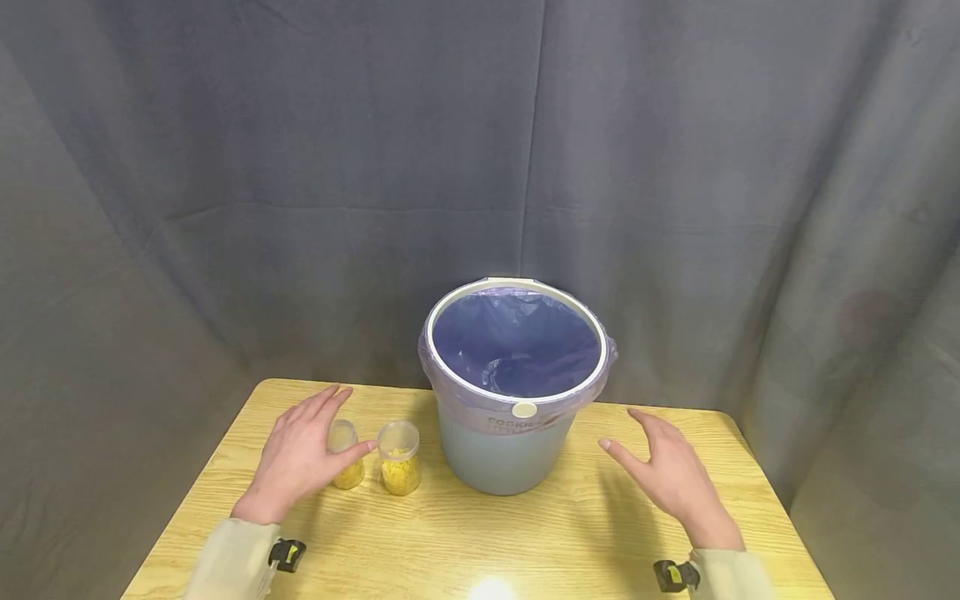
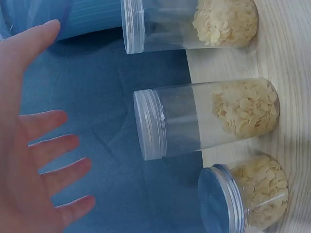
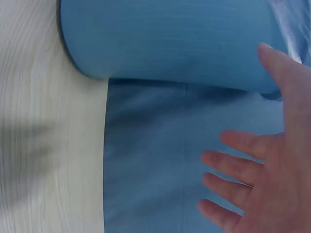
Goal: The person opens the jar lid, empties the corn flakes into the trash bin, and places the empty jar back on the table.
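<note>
"What fills the upper part of the frame?"
"A grey fabric curtain (image 1: pixel 337 150), creased and hanging in folds."
"And the lower part?"
"A yellowish wood-grain table (image 1: pixel 480 537) with rounded far corners."

On my head feed, the left hand (image 1: pixel 300 457) is covering part of the clear jar (image 1: pixel 349 477) behind its thumb and is hiding the metal-lidded jar (image 2: pixel 262 194) completely. Between it and the right hand (image 1: pixel 673 473), the lower line of lettering (image 1: pixel 517 429) on the bucket (image 1: pixel 498 464) is coming through too small for me to read. Below both hands, the bottom edge is cutting off the tabletop (image 1: pixel 480 533). On the right wrist feed, beyond the thumb, the bucket is running past the top edge.
</note>
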`<state>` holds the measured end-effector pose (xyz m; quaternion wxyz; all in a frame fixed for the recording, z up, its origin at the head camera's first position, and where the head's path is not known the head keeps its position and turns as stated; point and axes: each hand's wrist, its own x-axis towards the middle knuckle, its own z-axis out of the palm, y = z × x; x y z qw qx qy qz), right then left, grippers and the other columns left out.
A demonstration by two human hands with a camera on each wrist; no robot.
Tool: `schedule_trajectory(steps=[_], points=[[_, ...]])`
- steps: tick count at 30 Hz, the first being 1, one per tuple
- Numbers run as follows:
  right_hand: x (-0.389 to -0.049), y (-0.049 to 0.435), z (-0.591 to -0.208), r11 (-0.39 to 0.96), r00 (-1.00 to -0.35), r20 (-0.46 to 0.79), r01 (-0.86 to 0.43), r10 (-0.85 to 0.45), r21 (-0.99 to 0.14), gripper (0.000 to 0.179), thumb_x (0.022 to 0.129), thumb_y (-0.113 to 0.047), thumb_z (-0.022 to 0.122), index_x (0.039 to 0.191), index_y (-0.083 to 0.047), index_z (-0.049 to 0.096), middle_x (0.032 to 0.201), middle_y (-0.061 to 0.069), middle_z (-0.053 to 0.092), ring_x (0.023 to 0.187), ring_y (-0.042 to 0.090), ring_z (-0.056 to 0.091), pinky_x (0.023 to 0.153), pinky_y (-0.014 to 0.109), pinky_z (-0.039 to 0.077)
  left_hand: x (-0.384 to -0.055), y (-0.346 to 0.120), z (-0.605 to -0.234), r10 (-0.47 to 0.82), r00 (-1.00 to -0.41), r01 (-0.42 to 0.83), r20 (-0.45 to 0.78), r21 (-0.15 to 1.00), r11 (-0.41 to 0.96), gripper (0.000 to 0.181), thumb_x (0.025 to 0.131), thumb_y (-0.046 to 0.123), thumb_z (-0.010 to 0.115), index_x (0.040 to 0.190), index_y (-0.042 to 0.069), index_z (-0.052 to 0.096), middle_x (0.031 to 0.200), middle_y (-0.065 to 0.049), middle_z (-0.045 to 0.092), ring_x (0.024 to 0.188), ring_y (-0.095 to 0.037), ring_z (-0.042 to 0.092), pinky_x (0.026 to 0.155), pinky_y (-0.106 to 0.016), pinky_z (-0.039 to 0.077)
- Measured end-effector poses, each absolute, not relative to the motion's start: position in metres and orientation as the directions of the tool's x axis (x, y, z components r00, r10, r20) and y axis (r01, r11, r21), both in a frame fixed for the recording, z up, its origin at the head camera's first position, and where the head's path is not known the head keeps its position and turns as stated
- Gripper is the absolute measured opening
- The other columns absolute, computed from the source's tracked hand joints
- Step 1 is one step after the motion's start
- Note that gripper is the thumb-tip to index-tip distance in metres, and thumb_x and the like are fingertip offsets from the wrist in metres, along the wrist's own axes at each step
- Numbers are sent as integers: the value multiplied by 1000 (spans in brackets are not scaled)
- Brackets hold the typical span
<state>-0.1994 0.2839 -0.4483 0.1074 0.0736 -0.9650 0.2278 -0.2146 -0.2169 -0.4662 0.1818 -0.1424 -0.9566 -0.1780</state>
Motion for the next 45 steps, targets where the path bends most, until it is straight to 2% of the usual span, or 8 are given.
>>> schedule_trajectory(steps=[4,10,17,27,31,38,45], points=[[-195,275,-447,871,-968,224,-207,-115,-446,73,95,-63,61,134,-2,61,131,17,64,124,42,56,100,60,43,-214,-215,-468,208,-892,340,402,292,894,86,85,62,72,147,7,51,148,-19,50,134,-40,47,107,-62,33],[-188,253,-444,822,-966,197,-247,-167,-514,56,92,-57,69,117,-7,73,116,6,72,113,32,65,95,53,49,-213,-207,-468,240,-868,395,435,310,865,83,85,58,75,146,6,53,145,-18,54,131,-41,49,106,-62,35],[-184,219,-447,737,-952,171,-304,-254,-603,51,90,-54,74,117,-11,73,112,-4,72,107,23,66,93,48,51,-214,-195,-470,264,-862,421,433,323,847,84,84,61,74,146,7,53,144,-16,55,131,-40,50,109,-60,32],[-179,176,-461,629,-911,180,-388,-370,-674,53,92,-52,72,125,-10,68,120,3,69,110,26,63,90,49,50,-211,-178,-478,269,-876,423,399,373,826,84,82,57,78,145,7,54,144,-17,55,132,-41,49,109,-59,35],[-180,164,-474,589,-893,184,-414,-411,-694,56,92,-51,72,128,-7,66,125,5,67,112,29,62,92,51,50,-212,-171,-485,278,-879,433,387,405,805,86,82,57,79,146,5,53,145,-19,53,133,-41,48,110,-58,35],[-191,143,-502,489,-870,185,-419,-456,-765,57,94,-44,72,131,0,62,129,13,66,116,35,63,97,54,49,-217,-159,-499,273,-907,400,320,453,797,92,82,55,81,150,3,46,150,-20,47,137,-40,44,111,-57,35],[-196,122,-519,463,-864,155,-399,-480,-791,63,94,-42,73,135,3,57,132,19,63,116,40,63,98,54,49,-223,-150,-513,265,-928,363,264,468,806,96,81,49,82,152,0,41,154,-23,41,137,-43,42,110,-59,34]])
